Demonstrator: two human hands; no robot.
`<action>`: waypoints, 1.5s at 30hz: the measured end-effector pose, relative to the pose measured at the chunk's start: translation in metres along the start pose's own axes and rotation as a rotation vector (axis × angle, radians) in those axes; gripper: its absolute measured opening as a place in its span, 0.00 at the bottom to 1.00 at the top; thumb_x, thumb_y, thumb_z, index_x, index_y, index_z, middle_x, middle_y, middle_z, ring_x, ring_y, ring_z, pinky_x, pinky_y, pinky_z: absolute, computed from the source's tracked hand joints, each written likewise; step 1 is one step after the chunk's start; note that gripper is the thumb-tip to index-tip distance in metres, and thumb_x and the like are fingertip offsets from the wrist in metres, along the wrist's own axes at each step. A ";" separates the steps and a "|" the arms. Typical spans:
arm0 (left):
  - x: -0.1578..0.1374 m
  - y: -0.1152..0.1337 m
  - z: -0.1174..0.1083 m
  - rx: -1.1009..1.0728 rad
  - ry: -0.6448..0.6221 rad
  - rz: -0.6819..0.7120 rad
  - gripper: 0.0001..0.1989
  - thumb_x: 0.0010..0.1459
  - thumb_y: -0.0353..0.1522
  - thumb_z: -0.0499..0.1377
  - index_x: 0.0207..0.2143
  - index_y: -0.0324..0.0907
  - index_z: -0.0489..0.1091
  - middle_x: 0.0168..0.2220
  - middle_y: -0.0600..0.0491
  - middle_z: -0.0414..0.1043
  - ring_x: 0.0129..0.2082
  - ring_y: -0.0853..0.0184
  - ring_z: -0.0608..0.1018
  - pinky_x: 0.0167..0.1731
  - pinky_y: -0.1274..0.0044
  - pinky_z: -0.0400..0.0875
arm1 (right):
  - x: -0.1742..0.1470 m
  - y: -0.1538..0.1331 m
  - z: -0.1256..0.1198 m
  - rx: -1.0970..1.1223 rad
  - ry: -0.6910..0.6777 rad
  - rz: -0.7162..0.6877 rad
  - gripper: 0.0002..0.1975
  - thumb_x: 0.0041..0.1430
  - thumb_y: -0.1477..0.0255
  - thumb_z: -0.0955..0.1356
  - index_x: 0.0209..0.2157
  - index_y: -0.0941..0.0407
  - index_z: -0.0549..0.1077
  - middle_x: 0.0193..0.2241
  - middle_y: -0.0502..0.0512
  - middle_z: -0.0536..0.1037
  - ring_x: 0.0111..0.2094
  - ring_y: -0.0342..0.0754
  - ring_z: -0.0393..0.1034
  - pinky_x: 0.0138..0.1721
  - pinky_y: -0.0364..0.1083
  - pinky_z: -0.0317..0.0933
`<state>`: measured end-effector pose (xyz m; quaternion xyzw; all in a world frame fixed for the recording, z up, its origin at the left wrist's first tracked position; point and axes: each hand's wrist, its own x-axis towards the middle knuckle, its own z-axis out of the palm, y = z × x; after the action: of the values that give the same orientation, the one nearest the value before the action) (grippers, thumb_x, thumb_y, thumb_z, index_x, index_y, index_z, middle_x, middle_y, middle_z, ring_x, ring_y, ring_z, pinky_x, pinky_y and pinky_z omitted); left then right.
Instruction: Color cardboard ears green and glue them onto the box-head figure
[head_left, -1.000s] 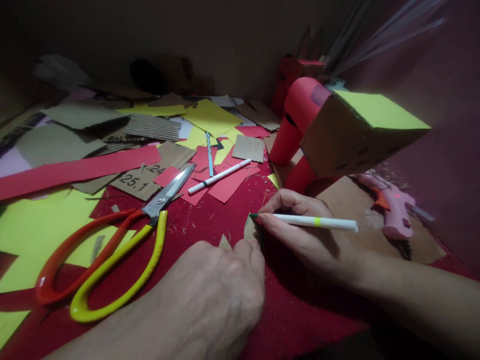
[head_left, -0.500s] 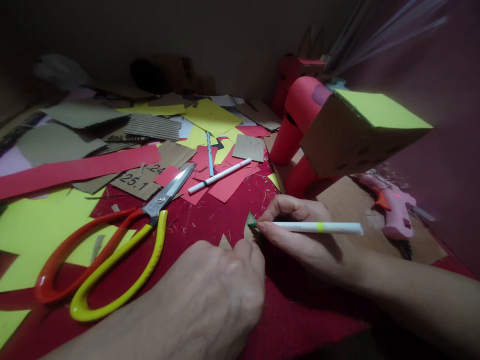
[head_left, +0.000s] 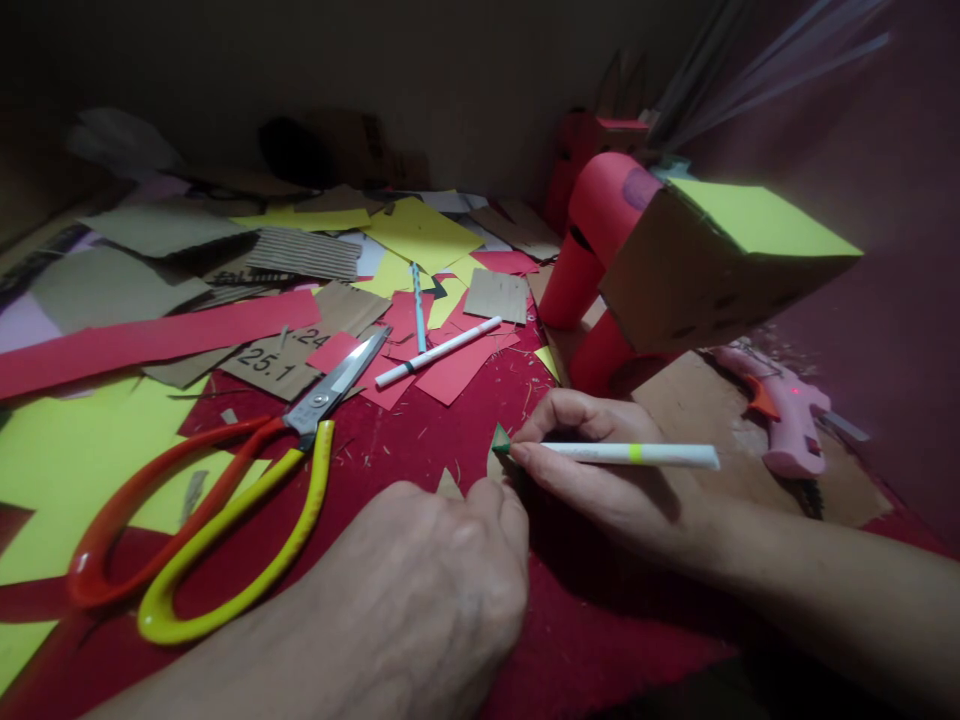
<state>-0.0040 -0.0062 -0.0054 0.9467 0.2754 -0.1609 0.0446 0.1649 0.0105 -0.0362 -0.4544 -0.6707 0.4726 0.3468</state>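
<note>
Surface: one, covered in dark red cloth [head_left: 570,630] strewn with fine clippings; its right edge runs along a mauve wall [head_left: 892,340].
Room: dim, the back wall [head_left: 465,60] nearly black; translucent plastic strips [head_left: 795,70] hang at upper right.
Left hand [head_left: 457,570]: one, near the middle of the near edge, fingers bent over and holding down the cardboard piece.
Cardboard piece [head_left: 496,465]: one pointed tip, partly green, shows between the hands; whether the second tip [head_left: 448,485] beside it belongs to the same piece cannot be told.
Right hand [head_left: 600,480]: one, pinching the marker.
Marker [head_left: 637,454]: one, white with a yellow-green band, its green nib at the coloured tip.
Scissors [head_left: 319,405]: one pair, handles orange and yellow, left of the hands, blades toward the far edge.
Loose sticks: two, a white pen [head_left: 442,352] and a blue dotted one [head_left: 418,305], ends meeting.
Glue gun [head_left: 795,425]: one, pink, red light lit, on a cardboard sheet [head_left: 690,400] by the right edge.
Red figures: two, the nearer [head_left: 592,245] with a yellow-topped box [head_left: 660,270], the farther [head_left: 574,150] in shadow toward the far right corner.
Scraps: one long red strip [head_left: 157,335] toward the left edge, one card printed "25.1" [head_left: 266,367], one ribbed card [head_left: 304,255]; yellow sheets [head_left: 82,440] overlap, uncountable.
</note>
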 end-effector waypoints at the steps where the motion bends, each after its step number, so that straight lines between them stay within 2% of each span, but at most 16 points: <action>1: 0.000 0.000 0.000 -0.003 0.008 -0.005 0.27 0.44 0.20 0.47 0.49 0.33 0.65 0.32 0.47 0.74 0.18 0.66 0.72 0.14 0.76 0.63 | 0.000 -0.001 0.000 0.005 -0.015 0.003 0.04 0.58 0.79 0.67 0.29 0.59 0.70 0.23 0.45 0.75 0.24 0.35 0.67 0.21 0.33 0.55; 8: 0.002 -0.001 0.001 -0.007 0.004 -0.003 0.24 0.46 0.21 0.49 0.47 0.35 0.67 0.31 0.50 0.74 0.17 0.68 0.71 0.14 0.78 0.59 | -0.001 -0.003 -0.001 -0.019 -0.063 0.010 0.04 0.56 0.78 0.68 0.28 0.60 0.70 0.23 0.45 0.72 0.24 0.35 0.65 0.22 0.33 0.56; 12: 0.002 0.000 0.003 0.064 0.065 -0.002 0.24 0.45 0.22 0.50 0.47 0.33 0.68 0.30 0.47 0.74 0.17 0.67 0.70 0.13 0.78 0.59 | -0.002 0.001 0.000 0.018 -0.012 -0.014 0.04 0.58 0.79 0.66 0.29 0.59 0.70 0.24 0.45 0.74 0.24 0.34 0.67 0.22 0.33 0.55; 16: 0.002 0.001 0.012 0.083 0.088 0.005 0.22 0.44 0.21 0.50 0.44 0.33 0.69 0.29 0.47 0.73 0.17 0.65 0.71 0.12 0.77 0.59 | -0.002 0.002 0.000 0.019 -0.047 -0.021 0.04 0.57 0.78 0.67 0.29 0.59 0.69 0.23 0.45 0.73 0.24 0.35 0.66 0.21 0.33 0.55; 18: 0.002 0.001 0.019 0.105 0.174 0.007 0.19 0.45 0.22 0.49 0.40 0.34 0.69 0.27 0.48 0.72 0.15 0.65 0.69 0.11 0.77 0.57 | -0.001 0.000 -0.001 0.006 -0.066 -0.008 0.04 0.56 0.78 0.68 0.28 0.59 0.69 0.22 0.45 0.72 0.23 0.35 0.65 0.21 0.33 0.56; 21: 0.000 0.002 0.029 0.143 0.383 -0.004 0.16 0.44 0.22 0.49 0.36 0.37 0.68 0.25 0.50 0.70 0.14 0.66 0.67 0.11 0.76 0.55 | 0.000 -0.001 -0.001 -0.016 -0.070 0.013 0.04 0.56 0.78 0.68 0.28 0.59 0.69 0.22 0.45 0.72 0.23 0.35 0.64 0.22 0.34 0.56; 23: 0.000 0.002 0.032 0.154 0.446 -0.014 0.15 0.43 0.22 0.49 0.35 0.37 0.67 0.25 0.51 0.70 0.15 0.66 0.67 0.12 0.76 0.55 | 0.000 -0.001 -0.001 -0.012 -0.057 -0.001 0.04 0.56 0.78 0.67 0.28 0.59 0.69 0.23 0.45 0.72 0.24 0.35 0.65 0.22 0.34 0.57; 30: -0.001 0.000 0.033 0.105 0.435 -0.025 0.14 0.45 0.21 0.48 0.34 0.38 0.66 0.25 0.52 0.68 0.15 0.67 0.65 0.13 0.76 0.52 | -0.001 0.000 0.000 0.018 -0.079 0.030 0.05 0.53 0.80 0.67 0.27 0.59 0.68 0.22 0.46 0.72 0.22 0.37 0.65 0.21 0.35 0.56; 38: -0.004 0.003 0.025 0.147 0.311 -0.041 0.17 0.48 0.20 0.47 0.38 0.37 0.67 0.27 0.50 0.70 0.17 0.68 0.67 0.14 0.76 0.56 | -0.001 0.001 -0.001 -0.027 -0.053 0.013 0.04 0.53 0.79 0.67 0.29 0.58 0.68 0.24 0.47 0.73 0.24 0.38 0.66 0.23 0.37 0.58; 42: -0.002 0.002 0.024 0.104 0.342 -0.003 0.14 0.46 0.20 0.48 0.34 0.39 0.67 0.24 0.52 0.68 0.15 0.68 0.64 0.13 0.76 0.50 | -0.001 0.001 0.000 0.000 -0.125 0.053 0.03 0.52 0.80 0.67 0.29 0.59 0.69 0.24 0.48 0.73 0.25 0.39 0.66 0.24 0.37 0.59; 45: -0.002 0.003 0.020 0.121 0.297 -0.024 0.14 0.48 0.19 0.49 0.34 0.38 0.67 0.25 0.51 0.69 0.16 0.68 0.66 0.14 0.77 0.55 | -0.001 0.001 0.000 0.023 -0.107 0.051 0.04 0.53 0.79 0.67 0.28 0.58 0.68 0.23 0.47 0.72 0.24 0.38 0.65 0.23 0.36 0.58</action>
<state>-0.0098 -0.0135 -0.0234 0.9577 0.2799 -0.0359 -0.0556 0.1653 0.0093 -0.0373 -0.4414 -0.6710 0.5125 0.3037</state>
